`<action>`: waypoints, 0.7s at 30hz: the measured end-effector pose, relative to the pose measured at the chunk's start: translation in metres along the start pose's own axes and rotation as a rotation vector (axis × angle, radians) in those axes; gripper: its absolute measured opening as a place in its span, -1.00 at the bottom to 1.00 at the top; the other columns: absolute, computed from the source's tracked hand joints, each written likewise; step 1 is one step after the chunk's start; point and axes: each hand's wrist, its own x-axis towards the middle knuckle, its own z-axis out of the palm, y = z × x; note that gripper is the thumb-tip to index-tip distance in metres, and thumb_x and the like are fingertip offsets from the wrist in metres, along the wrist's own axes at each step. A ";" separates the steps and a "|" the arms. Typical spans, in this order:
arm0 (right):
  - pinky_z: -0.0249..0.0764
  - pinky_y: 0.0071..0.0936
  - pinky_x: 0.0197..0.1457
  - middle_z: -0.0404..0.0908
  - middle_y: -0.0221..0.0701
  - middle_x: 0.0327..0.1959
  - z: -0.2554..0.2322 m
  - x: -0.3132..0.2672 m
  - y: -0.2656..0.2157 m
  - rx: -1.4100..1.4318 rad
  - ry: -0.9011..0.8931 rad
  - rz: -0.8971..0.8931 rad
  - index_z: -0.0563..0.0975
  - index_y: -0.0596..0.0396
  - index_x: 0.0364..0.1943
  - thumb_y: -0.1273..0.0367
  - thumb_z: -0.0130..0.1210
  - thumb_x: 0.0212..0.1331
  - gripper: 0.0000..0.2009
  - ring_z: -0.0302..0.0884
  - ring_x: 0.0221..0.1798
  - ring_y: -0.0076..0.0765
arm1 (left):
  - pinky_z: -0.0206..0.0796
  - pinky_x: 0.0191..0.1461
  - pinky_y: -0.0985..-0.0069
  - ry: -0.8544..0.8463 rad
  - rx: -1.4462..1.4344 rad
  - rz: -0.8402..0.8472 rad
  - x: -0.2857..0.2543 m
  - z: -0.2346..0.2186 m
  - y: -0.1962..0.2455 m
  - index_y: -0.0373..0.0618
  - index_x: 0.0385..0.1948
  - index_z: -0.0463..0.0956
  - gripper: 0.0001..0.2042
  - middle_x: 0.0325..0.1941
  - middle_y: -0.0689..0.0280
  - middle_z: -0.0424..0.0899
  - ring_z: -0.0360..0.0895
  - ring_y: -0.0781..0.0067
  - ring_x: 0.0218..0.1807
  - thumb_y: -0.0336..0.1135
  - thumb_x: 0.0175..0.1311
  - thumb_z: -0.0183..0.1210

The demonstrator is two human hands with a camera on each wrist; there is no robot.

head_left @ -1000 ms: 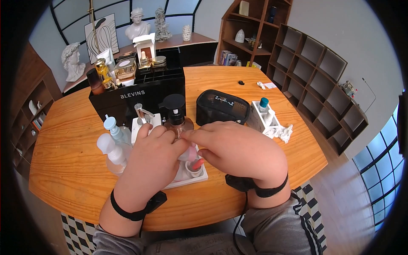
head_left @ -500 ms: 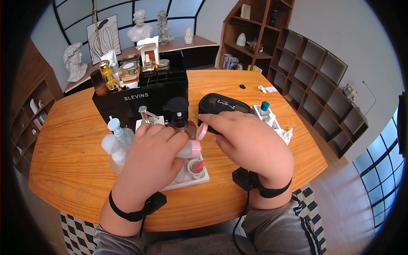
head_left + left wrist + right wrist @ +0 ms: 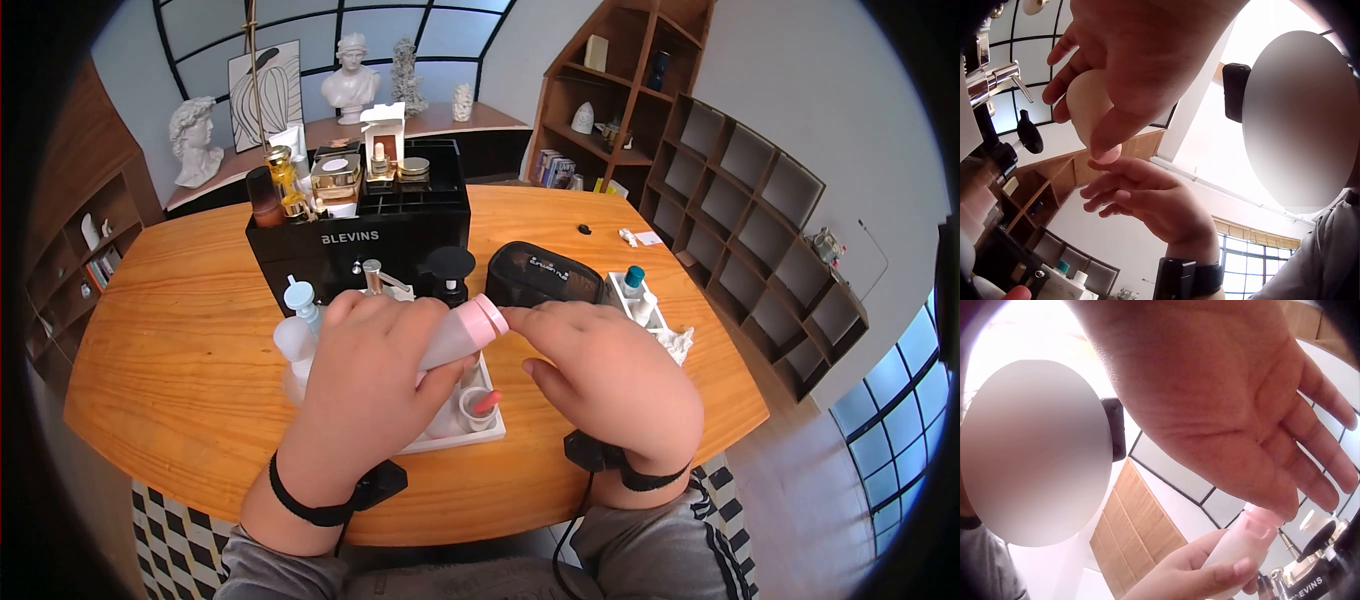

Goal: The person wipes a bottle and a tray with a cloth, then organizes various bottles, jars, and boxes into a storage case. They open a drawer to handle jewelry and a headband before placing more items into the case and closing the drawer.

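- L hand: fingers clamped round translucent white plastic bottle w/ pink cap; bottle tilted, cap end up & twd R hand.
- R hand: fingers mostly straight, slightly apart, gripping nothing; index tip at cap, touching or just beside, can't tell.
- Bottle held up over white rectangular tray w/ small round whitish cup.
- Beyond, on brown wooden worktop: glossy black BLEVINS box, black pouch nr R hand.

Pink-capped pale bottle, tilted, in left hand.
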 end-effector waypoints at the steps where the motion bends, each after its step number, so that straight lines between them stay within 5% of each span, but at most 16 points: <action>1: 0.44 -0.23 0.04 0.59 -0.23 -0.21 -0.002 -0.001 -0.004 -0.023 -0.014 -0.004 0.48 0.19 0.09 0.50 0.08 0.12 -0.61 0.56 -0.06 -0.07 | 0.23 -0.02 0.24 0.004 0.001 -0.002 0.000 -0.002 0.002 -0.11 -0.24 0.58 -0.69 -0.34 0.18 0.62 0.51 0.07 -0.25 -0.32 -0.07 0.39; 4: 0.50 -0.17 -0.05 0.62 -0.17 -0.20 0.002 -0.003 -0.015 -0.049 0.074 -0.006 0.51 0.14 0.06 0.48 0.25 0.01 -0.56 0.57 -0.11 0.05 | 0.22 0.00 0.23 0.023 0.012 0.008 -0.002 -0.006 0.006 -0.14 -0.23 0.56 -0.69 -0.37 0.18 0.62 0.52 0.09 -0.27 -0.31 -0.03 0.38; 21: 0.52 -0.21 -0.12 0.60 -0.22 -0.28 -0.007 -0.016 -0.047 -0.117 0.040 0.038 0.47 0.18 0.11 0.41 0.31 -0.01 -0.49 0.59 -0.17 0.00 | 0.20 0.00 0.15 0.057 0.025 0.017 -0.016 -0.022 0.028 -0.18 -0.16 0.51 -0.65 -0.32 0.14 0.56 0.47 0.03 -0.27 -0.36 -0.01 0.38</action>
